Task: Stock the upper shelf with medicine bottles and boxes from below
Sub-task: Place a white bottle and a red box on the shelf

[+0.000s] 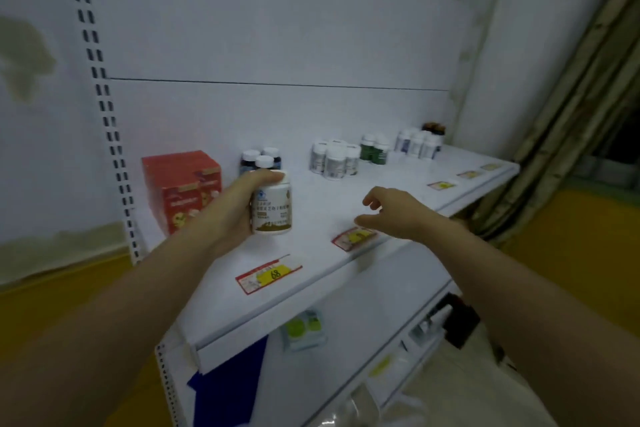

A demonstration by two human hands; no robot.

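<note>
The left hand point(227, 217) grips a bottle point(274, 210). Just behind its fingers point(266, 178) stand 3 dark bottles point(262, 160); left of them, red boxes point(181, 189). Right of the fingers the shelf point(322, 199) lies bare up to the right hand point(391, 211); white bottles point(334, 158) stand farther back.

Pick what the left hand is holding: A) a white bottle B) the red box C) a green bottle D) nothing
A: the left hand has its fingers wrapped round a white bottle with a white cap, while the red box stands untouched at the back left and the right hand holds nothing.
</note>
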